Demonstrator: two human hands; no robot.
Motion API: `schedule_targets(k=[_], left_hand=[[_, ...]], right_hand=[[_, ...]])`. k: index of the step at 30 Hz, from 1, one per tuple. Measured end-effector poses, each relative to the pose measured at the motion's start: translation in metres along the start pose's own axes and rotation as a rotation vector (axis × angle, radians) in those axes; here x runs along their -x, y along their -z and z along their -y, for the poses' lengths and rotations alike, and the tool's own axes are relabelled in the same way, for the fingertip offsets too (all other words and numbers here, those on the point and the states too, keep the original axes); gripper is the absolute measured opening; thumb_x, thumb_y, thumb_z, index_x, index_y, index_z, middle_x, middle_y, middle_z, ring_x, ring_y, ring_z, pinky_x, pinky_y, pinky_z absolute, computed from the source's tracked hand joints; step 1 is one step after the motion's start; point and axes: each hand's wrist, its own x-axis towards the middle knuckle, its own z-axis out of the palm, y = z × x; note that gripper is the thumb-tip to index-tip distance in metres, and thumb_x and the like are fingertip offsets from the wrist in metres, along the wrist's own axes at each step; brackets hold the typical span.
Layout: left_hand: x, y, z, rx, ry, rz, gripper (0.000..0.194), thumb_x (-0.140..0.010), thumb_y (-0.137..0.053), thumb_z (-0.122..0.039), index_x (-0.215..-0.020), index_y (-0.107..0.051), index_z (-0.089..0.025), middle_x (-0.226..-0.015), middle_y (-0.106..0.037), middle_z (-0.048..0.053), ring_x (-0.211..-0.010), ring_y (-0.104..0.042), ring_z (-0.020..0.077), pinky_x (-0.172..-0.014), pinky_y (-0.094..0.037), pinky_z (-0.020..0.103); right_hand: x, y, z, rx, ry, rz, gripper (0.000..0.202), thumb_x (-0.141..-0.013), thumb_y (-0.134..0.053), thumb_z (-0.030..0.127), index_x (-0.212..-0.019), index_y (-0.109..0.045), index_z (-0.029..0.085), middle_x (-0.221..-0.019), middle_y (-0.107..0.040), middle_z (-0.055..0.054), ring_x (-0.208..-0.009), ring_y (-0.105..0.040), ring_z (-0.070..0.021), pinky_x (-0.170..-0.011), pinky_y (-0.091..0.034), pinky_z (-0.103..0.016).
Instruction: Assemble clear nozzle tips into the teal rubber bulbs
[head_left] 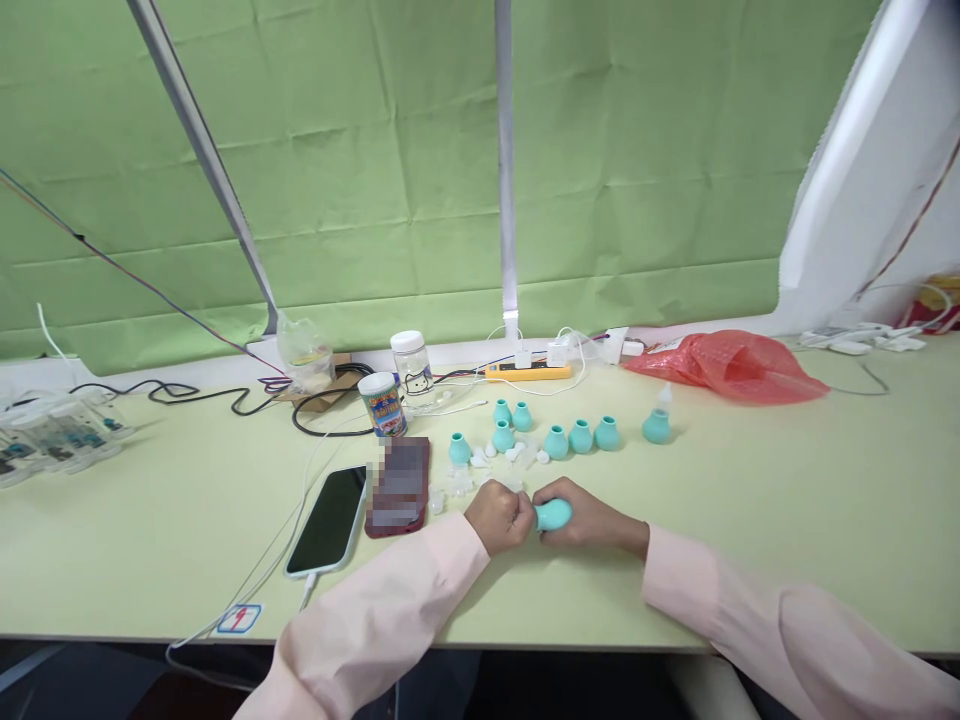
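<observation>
Over the table point(795, 510), in the head view, one teal bulb point(555, 514) is being gripped by the right hand point(592, 517), while the left hand point(499, 517) is being held in a fist at its neck; whether anything is being enclosed there cannot be told. Farther back, one tipped bulb point(657, 427) is standing, seemingly finished; seven open bulbs point(580, 437) are apparently still awaiting work. Nine bulbs are thus being counted, with two phones point(328, 522), one can point(383, 407) and one jar point(416, 379); small parts point(460, 482) are overlapping uncountably.
</observation>
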Motion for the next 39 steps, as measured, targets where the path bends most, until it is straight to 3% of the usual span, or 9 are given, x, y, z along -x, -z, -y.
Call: schedule_targets(k=[8, 12, 17, 21, 25, 31, 33, 36, 39], left_hand=[[0.002, 0.000, -0.003, -0.039, -0.055, -0.002, 0.038, -0.074, -0.025, -0.020, -0.039, -0.041, -0.017, -0.035, -0.036, 0.001, -0.034, -0.032, 0.0086, -0.042, -0.024, 0.024], [-0.001, 0.005, -0.004, 0.117, 0.029, -0.029, 0.039, -0.078, -0.023, -0.026, -0.045, -0.042, -0.016, -0.040, -0.038, 0.000, -0.039, -0.036, 0.0086, -0.044, -0.027, 0.023], [-0.012, 0.024, 0.008, 0.353, 0.281, -0.246, 0.038, -0.082, -0.013, -0.026, -0.073, -0.048, -0.015, -0.055, -0.048, 0.000, -0.051, -0.043, 0.0090, -0.051, -0.034, 0.021], [-0.017, 0.030, 0.027, 0.051, 0.254, -0.196, 0.022, -0.077, -0.032, -0.023, -0.085, -0.052, -0.017, -0.077, -0.055, 0.004, -0.072, -0.046, 0.0142, -0.065, -0.036, 0.026], [-0.016, 0.023, 0.036, -0.175, 0.187, -0.058, 0.023, -0.074, -0.036, -0.016, -0.088, -0.054, -0.018, -0.083, -0.055, 0.006, -0.079, -0.043, 0.0177, -0.069, -0.036, 0.030], [-0.016, 0.032, 0.032, -0.229, 0.124, 0.005, 0.020, -0.069, -0.043, -0.021, -0.085, -0.055, -0.018, -0.082, -0.053, 0.006, -0.080, -0.042, 0.0192, -0.068, -0.037, 0.031], [-0.016, 0.035, 0.031, -0.291, 0.111, 0.008, 0.026, -0.069, -0.041, -0.019, -0.093, -0.052, -0.020, -0.093, -0.052, 0.006, -0.086, -0.041, 0.0212, -0.070, -0.036, 0.033], [-0.016, 0.030, 0.032, -0.429, 0.150, -0.024, 0.039, -0.071, -0.037, -0.016, -0.109, -0.040, -0.022, -0.116, -0.039, 0.007, -0.099, -0.034, 0.0251, -0.076, -0.032, 0.040], [-0.015, 0.017, 0.034, -0.511, 0.206, -0.030, 0.036, -0.075, -0.035, -0.021, -0.110, -0.038, -0.024, -0.120, -0.035, 0.007, -0.106, -0.028, 0.0277, -0.083, -0.021, 0.050]], right_hand=[[0.002, 0.002, 0.000, -0.223, -0.162, 0.184, 0.013, -0.055, -0.052, 0.016, -0.067, -0.054, 0.013, -0.042, -0.037, 0.007, -0.034, -0.032, -0.0033, -0.030, -0.022, -0.014], [0.001, 0.002, 0.003, -0.238, -0.146, 0.145, 0.018, -0.056, -0.057, 0.023, -0.069, -0.053, 0.013, -0.044, -0.040, 0.007, -0.035, -0.036, -0.0041, -0.031, -0.027, -0.015], [0.000, 0.002, 0.008, -0.289, -0.042, -0.029, 0.022, -0.060, -0.056, 0.033, -0.069, -0.052, 0.013, -0.049, -0.040, 0.005, -0.039, -0.037, -0.0044, -0.036, -0.031, -0.017], [-0.001, 0.005, 0.006, -0.305, -0.027, -0.232, 0.020, -0.060, -0.057, 0.032, -0.067, -0.052, 0.013, -0.053, -0.042, 0.004, -0.042, -0.039, -0.0056, -0.040, -0.034, -0.019], [-0.002, 0.008, 0.004, -0.300, -0.031, -0.347, 0.019, -0.059, -0.056, 0.032, -0.062, -0.052, 0.013, -0.051, -0.042, 0.003, -0.043, -0.040, -0.0070, -0.043, -0.035, -0.020], [-0.001, 0.006, 0.002, -0.291, -0.014, -0.325, 0.019, -0.059, -0.056, 0.031, -0.064, -0.054, 0.013, -0.049, -0.043, 0.003, -0.043, -0.040, -0.0075, -0.044, -0.035, -0.021], [-0.001, 0.006, 0.002, -0.288, -0.007, -0.328, 0.018, -0.059, -0.056, 0.030, -0.063, -0.054, 0.013, -0.048, -0.043, 0.003, -0.042, -0.040, -0.0073, -0.043, -0.035, -0.021], [-0.001, 0.007, 0.003, -0.292, -0.010, -0.341, 0.016, -0.060, -0.056, 0.029, -0.060, -0.052, 0.013, -0.048, -0.042, 0.003, -0.042, -0.040, -0.0071, -0.043, -0.035, -0.021], [-0.001, 0.007, 0.002, -0.289, -0.019, -0.335, 0.017, -0.059, -0.056, 0.030, -0.059, -0.052, 0.013, -0.048, -0.042, 0.003, -0.042, -0.040, -0.0073, -0.043, -0.035, -0.021]])
